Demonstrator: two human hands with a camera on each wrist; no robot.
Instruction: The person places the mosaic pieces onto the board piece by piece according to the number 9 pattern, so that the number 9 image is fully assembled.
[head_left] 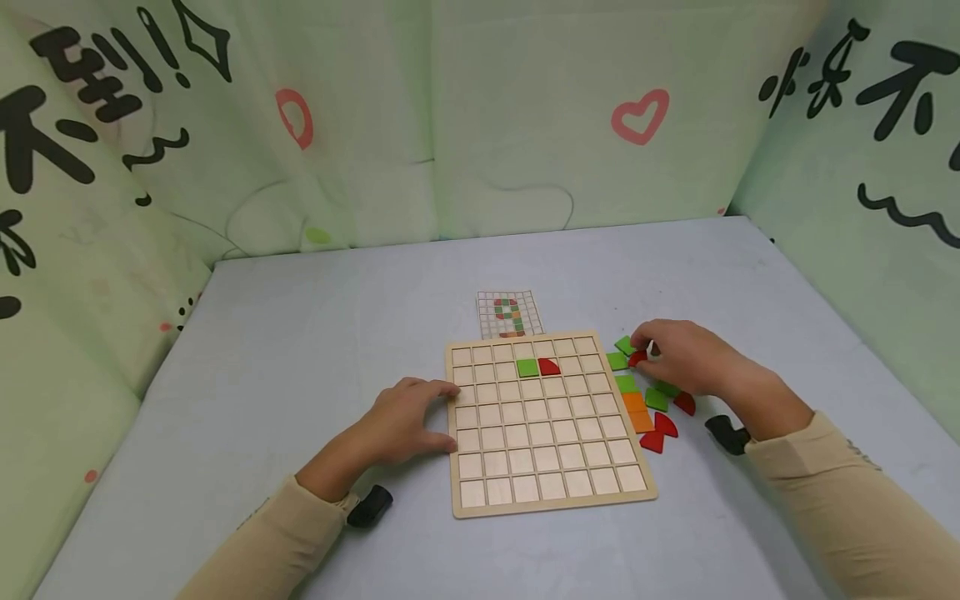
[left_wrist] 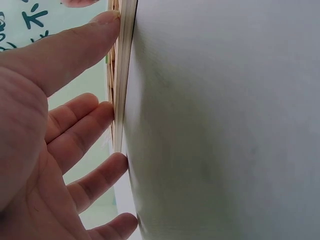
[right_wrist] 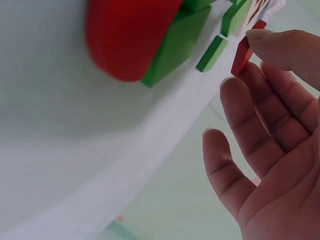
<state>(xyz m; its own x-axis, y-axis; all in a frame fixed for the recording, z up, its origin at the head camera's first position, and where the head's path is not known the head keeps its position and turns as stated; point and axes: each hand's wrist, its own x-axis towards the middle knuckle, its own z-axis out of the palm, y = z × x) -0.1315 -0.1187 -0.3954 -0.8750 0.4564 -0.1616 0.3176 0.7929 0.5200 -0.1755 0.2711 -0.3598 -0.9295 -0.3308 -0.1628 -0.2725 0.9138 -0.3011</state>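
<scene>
Broad white table (head_left: 337, 317) around grid board (head_left: 549, 433), left hand (head_left: 401, 421) spread at board edge, right hand (head_left: 686, 357) pinching red piece (right_wrist: 242, 54)

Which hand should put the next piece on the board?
Probably the right hand: it pinches a red piece, close to the green pieces. The left hand holds no piece; it touches the left edge of the board.

Pale green cloth (head_left: 517, 50) hangs round three sides of the desk (head_left: 337, 333), with a crease running down the back. Big black characters (head_left: 18, 158) sprawl to the left and right of me, a pinkish-red heart outline (head_left: 641, 140) faces me, and soft, fairly even light falls across the desk's pale top.
</scene>
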